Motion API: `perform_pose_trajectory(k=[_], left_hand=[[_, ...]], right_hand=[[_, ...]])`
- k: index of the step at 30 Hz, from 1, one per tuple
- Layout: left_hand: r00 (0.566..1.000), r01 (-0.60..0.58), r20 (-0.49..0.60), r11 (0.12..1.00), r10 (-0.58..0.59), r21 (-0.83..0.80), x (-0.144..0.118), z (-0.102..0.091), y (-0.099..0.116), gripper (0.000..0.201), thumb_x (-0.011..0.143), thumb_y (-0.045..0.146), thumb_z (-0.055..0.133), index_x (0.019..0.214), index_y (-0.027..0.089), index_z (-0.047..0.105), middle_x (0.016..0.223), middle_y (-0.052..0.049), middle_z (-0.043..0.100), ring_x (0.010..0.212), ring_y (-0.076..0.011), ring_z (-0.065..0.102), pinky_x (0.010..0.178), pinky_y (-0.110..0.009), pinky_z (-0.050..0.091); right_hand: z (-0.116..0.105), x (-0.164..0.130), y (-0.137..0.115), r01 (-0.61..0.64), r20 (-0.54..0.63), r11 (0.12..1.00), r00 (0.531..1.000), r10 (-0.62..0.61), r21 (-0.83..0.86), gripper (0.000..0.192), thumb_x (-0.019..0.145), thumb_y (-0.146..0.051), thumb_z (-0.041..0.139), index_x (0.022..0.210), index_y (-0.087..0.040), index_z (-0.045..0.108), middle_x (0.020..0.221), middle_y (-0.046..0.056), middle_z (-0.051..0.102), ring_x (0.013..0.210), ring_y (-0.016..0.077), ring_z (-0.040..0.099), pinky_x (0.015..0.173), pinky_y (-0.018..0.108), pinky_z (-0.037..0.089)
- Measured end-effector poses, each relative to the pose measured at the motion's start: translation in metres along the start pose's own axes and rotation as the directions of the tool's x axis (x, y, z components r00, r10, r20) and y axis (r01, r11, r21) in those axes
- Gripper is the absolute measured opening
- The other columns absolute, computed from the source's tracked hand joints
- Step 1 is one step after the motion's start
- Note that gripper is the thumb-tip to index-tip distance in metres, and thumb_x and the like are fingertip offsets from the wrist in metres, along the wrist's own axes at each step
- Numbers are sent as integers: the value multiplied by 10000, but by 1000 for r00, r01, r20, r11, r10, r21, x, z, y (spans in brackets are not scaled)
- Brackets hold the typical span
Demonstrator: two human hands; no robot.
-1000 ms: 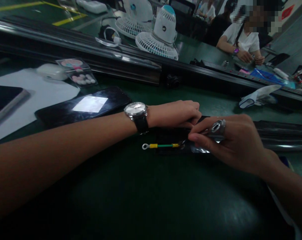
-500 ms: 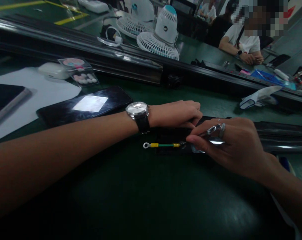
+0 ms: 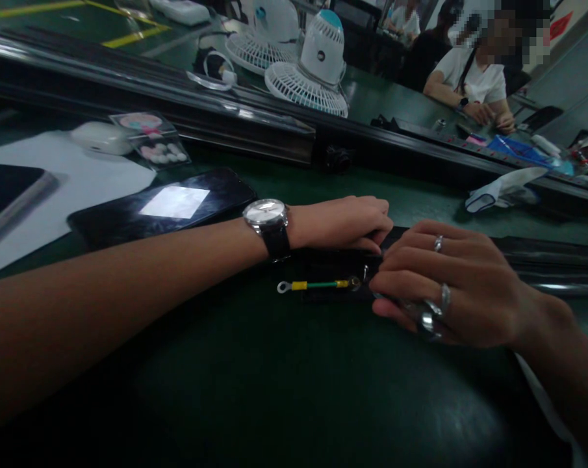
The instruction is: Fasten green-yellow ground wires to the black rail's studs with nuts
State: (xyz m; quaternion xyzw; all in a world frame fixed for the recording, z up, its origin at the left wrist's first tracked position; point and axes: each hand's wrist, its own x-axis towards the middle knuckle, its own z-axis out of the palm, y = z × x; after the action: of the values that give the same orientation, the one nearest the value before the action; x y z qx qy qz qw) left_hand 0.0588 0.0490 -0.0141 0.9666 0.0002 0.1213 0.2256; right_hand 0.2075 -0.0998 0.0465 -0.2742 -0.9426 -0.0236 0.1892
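Not one word or number comes up readable here! A dark round badge [image 3: 321, 56] sits on the white fan [image 3: 323, 36], too small to make out. Over on the far right, a red patch [image 3: 561, 26] on the wall gives up no lettering, and the watch dial [image 3: 265, 210] shows only blurred marks.

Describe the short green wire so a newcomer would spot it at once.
On the dark table, find the watch on the left wrist. Below and right of it in the picture, before the right hand, is the wire. Its bright green middle, yellow bands and silver end ring set it apart from the black-strapped watch.
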Motion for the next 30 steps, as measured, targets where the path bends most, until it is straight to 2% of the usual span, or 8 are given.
perform_pose_trajectory(k=[2, 4, 6, 8, 14, 20, 30], left_hand=[[1000, -6, 8, 1000, 6, -2, 0, 0, -1, 95, 958, 237, 621, 949, 173, 691, 1042, -66, 609, 945, -177, 552, 805, -289, 433], [1000, -9, 14, 1000, 9, -13, -1, 0, -1, 92, 954, 234, 627, 954, 176, 698, 1040, -63, 616, 942, -177, 554, 802, -288, 433], [1000, -3, 14, 1000, 4, -27, -1, 0, -2, 86, 949, 224, 628, 954, 179, 702, 1042, -58, 623, 936, -174, 557, 794, -285, 432], [1000, 2, 20, 999, -1, -37, -1, 0, -2, 75, 939, 208, 632, 962, 186, 700, 1054, -52, 626, 941, -172, 558, 798, -282, 431], [1000, 6, -6, 1000, -6, -24, 0, 2, -2, 49, 913, 189, 643, 868, 184, 662, 1032, -45, 618, 925, -166, 556, 800, -281, 427], [1000, 0, -6, 1000, 0, -29, 0, 1, -1, 73, 925, 204, 629, 862, 181, 657, 1020, -53, 617, 927, -169, 552, 799, -280, 425], [1000, 13, 11, 999, -12, -32, 2, 0, -1, 67, 915, 170, 636, 849, 160, 644, 1021, -59, 610, 919, -163, 554, 806, -282, 429]], right_hand=[[-2, 0, 0, -51, -72, 998, 996, 53, 36, 111, 963, -259, 675, 919, -158, 672, 818, 50, 750, 775, 187, 704, 748, 343, 532], [-2, 1, -1, -169, -129, 982, 975, 179, 79, 110, 967, -250, 668, 896, -166, 670, 806, 36, 754, 719, 161, 695, 679, 305, 509], [1, 2, -2, -267, -152, 959, 948, 279, 93, 118, 971, -242, 663, 877, -170, 673, 789, 20, 756, 660, 131, 677, 615, 269, 474], [4, 3, -4, -315, -157, 946, 933, 323, 76, 147, 976, -248, 659, 853, -169, 679, 747, 8, 748, 607, 115, 657, 564, 251, 439], [12, 5, -8, -399, -177, 915, 907, 383, -63, 390, 1009, -353, 603, 663, -178, 654, 609, 14, 712, 513, 128, 638, 502, 265, 380], [12, 6, -9, -420, -202, 901, 897, 394, -111, 385, 1012, -358, 596, 687, -171, 681, 607, 16, 721, 504, 133, 650, 486, 265, 369], [16, 6, -11, -376, -175, 922, 918, 356, -91, 354, 1005, -315, 607, 686, -174, 666, 648, 23, 729, 547, 144, 660, 527, 277, 408]])
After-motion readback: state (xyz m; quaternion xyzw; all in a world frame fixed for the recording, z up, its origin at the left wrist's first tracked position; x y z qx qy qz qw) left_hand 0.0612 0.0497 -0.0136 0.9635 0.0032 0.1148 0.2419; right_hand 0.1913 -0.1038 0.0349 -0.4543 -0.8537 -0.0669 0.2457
